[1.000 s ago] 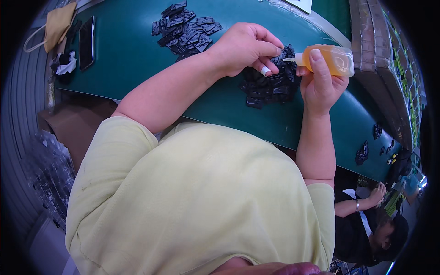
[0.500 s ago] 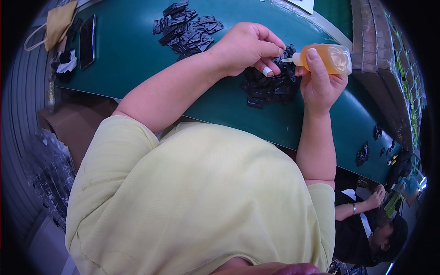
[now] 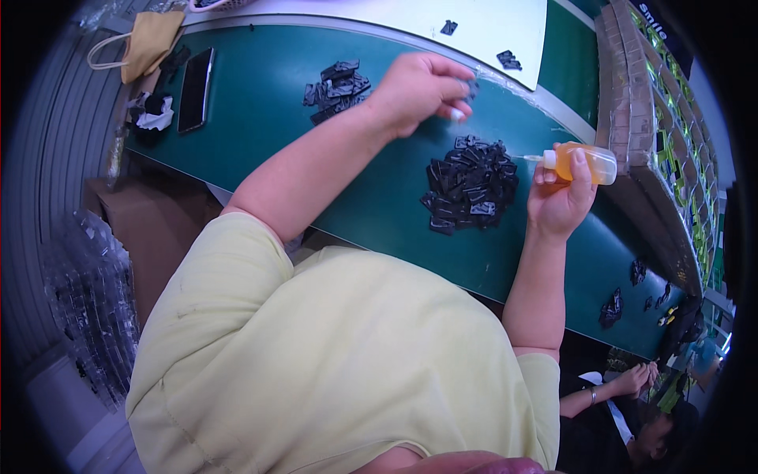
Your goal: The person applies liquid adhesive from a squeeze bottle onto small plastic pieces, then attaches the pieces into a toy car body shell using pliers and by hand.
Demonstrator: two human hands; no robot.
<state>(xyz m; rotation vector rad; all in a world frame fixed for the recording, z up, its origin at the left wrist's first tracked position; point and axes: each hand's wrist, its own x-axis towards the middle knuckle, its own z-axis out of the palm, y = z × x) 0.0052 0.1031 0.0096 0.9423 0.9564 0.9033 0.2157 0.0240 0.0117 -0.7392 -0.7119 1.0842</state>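
Note:
My left hand [image 3: 418, 93] is raised above the green table, a small dark plastic part [image 3: 472, 90] pinched between its fingertips. One of its fingers has a white wrap at the tip. My right hand [image 3: 562, 204] is closed round a clear squeeze bottle [image 3: 588, 163] of orange liquid, lying on its side in the grip. Its thin nozzle points left, over the right edge of a heap of black plastic parts [image 3: 471, 186]. A smaller heap of similar parts [image 3: 338, 91] lies left of my left hand, partly hidden by my forearm.
On the green table [image 3: 268, 71] lies a phone [image 3: 196, 89], with a yellow mask [image 3: 150, 43] beyond it. A white board [image 3: 395, 20] at the back carries a few parts. A cardboard partition [image 3: 632, 103] borders the right side. At lower right, another person's hands [image 3: 636, 379] are at work.
My left hand has moved away from the large heap toward the back, a part in its fingers. The bottle's nozzle has drawn apart from that hand. The whole view has shifted.

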